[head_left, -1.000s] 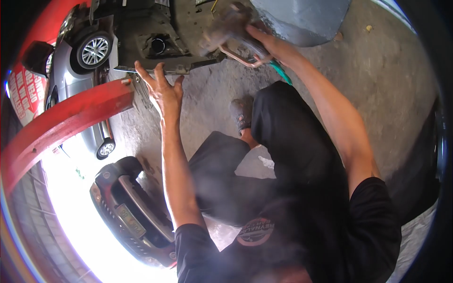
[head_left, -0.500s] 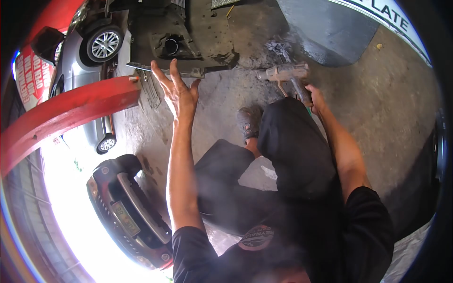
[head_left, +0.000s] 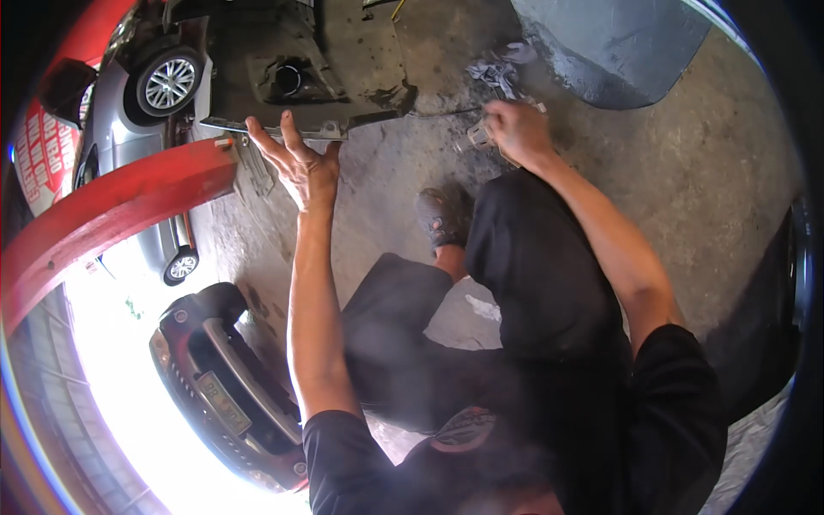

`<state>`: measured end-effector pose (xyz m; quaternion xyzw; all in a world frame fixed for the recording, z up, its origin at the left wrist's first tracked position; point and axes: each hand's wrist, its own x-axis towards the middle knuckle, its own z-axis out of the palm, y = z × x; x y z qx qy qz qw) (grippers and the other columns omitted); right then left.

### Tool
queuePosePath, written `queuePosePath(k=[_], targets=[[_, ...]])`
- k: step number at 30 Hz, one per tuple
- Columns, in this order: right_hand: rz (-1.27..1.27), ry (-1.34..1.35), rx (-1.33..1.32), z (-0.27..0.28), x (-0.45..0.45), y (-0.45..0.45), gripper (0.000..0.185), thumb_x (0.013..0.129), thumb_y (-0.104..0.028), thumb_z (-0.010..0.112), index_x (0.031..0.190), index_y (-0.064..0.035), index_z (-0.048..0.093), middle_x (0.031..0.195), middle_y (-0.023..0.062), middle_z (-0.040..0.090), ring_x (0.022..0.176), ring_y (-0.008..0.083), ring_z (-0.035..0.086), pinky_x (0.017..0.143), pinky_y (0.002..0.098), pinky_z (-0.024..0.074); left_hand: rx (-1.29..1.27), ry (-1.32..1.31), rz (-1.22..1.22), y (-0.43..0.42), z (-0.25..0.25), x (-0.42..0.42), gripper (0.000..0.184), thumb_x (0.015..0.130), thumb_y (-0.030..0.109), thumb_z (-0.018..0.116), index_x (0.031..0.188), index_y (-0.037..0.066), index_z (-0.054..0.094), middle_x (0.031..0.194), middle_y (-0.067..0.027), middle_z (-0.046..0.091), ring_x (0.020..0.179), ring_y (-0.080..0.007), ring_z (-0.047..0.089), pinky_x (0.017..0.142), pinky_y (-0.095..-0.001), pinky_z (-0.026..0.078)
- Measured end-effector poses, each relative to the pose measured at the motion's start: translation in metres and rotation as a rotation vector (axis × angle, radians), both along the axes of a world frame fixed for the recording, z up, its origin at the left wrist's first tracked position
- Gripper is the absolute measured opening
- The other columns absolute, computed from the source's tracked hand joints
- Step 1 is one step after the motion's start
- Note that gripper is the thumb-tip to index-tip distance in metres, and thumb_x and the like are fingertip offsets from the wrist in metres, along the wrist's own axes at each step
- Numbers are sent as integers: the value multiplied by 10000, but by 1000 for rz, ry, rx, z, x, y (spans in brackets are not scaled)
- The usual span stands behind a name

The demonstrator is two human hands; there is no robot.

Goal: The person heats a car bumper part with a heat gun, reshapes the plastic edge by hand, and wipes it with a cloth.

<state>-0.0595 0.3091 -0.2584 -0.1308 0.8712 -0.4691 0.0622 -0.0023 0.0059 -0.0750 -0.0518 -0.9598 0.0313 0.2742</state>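
counting two bare hands, one left hand [head_left: 309, 178] and one right hand [head_left: 520, 133], plus one dusty tool [head_left: 481, 133]. also counting two spoked wheels [head_left: 170, 81], one bumper [head_left: 262, 365], one number plate [head_left: 223, 402], one red beam [head_left: 129, 219] and one lettered banner [head_left: 45, 163]. adding one shoe [head_left: 442, 219], one crumpled cloth [head_left: 498, 75], one dark panel [head_left: 257, 64], one grey panel [head_left: 618, 47].

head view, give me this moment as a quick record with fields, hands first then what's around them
left hand: left hand open, fingers spread at the near edge of a black moulded panel; contact unclear
right hand: right hand closed on a grey-brown gun-shaped tool, mostly hidden
near right hand: crumpled grey cloth
upper right: large smooth grey panel
left side: red curved beam, silver car
lower left: dark bumper with a number plate
floor: stained grey concrete
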Motion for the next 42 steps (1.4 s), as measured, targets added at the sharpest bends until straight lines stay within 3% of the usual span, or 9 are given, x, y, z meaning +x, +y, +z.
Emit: queuePosePath(k=[1, 2, 3, 5, 11, 15, 24, 32, 42], targets=[[98, -60, -205, -1, -11, -31, 340, 914, -160, 587, 1203, -93, 753, 1017, 174, 770, 911, 335, 747, 851, 460, 589, -5, 7, -4, 1, 1, -2, 1322, 549, 68, 997, 1587, 307, 214, 1666, -320, 69, 1505, -607, 196, 1134, -654, 423], [299, -442, -292, 37, -20, -53, 452, 916, -140, 556, 1347, -101, 684, 1152, 188, 754, 1055, 340, 732, 961, 452, 565, -13, 13, -8, 1, 1, -2, 1323, 548, 71, 998, 1586, 309, 213, 1665, -319, 73, 1505, -608, 195, 1129, -654, 430], [380, -139, -427, 16, -24, -96, 545, 919, -123, 542, 1462, -116, 588, 1295, 192, 708, 1184, 348, 690, 1057, 427, 528, -9, 6, 3, 0, 0, -1, 1306, 550, 101, 1008, 1574, 301, 223, 1662, -318, 78, 1504, -609, 194, 1134, -666, 416], [374, 77, -372, 16, -21, -159, 595, 912, -61, 530, 1504, -120, 538, 1433, 170, 634, 1301, 340, 623, 1116, 392, 493, -1, -5, 24, 0, -3, -3, 1275, 553, 160, 1028, 1550, 286, 242, 1655, -315, 88, 1504, -610, 191, 1144, -689, 387], [438, -208, -525, 43, -11, -192, 549, 899, 34, 526, 1434, -79, 571, 1459, 165, 605, 1321, 346, 593, 1127, 401, 480, -9, 19, -18, -9, -1, 2, 1221, 565, 113, 996, 1527, 293, 265, 1627, -320, 145, 1442, -616, 303, 1053, -652, 503], [338, 109, -475, 17, -4, -214, 537, 847, 57, 589, 1369, -66, 603, 1380, 156, 644, 1262, 357, 623, 1084, 403, 518, -79, 41, -36, -19, -4, 0, 1149, 563, 160, 1004, 1476, 264, 315, 1615, -292, 183, 1423, -612, 332, 1006, -649, 537], [311, 180, -433, 17, 11, -214, 547, 871, 17, 620, 1412, -41, 561, 1414, 163, 617, 1249, 355, 630, 1049, 424, 538, -65, 5, -43, -20, -4, 5, 1182, 521, 125, 1019, 1468, 259, 326, 1617, -304, 157, 1433, -609, 318, 1036, -660, 510], [311, -53, -503, 24, 3, -213, 506, 886, -1, 597, 1381, -104, 614, 1421, 95, 631, 1268, 325, 621, 1094, 408, 506, -49, -4, -103, -23, -2, 2, 1233, 533, 88, 1003, 1519, 276, 287, 1635, -316, 131, 1462, -613, 279, 1100, -666, 451], [202, 65, -559, 14, 18, -229, 474, 892, -29, 620, 1365, -68, 618, 1362, 129, 663, 1242, 334, 636, 1071, 414, 520, -64, 48, -55, -28, -10, 4, 1156, 589, 127, 996, 1495, 268, 293, 1589, -322, 198, 1407, -626, 348, 991, -655, 531]])
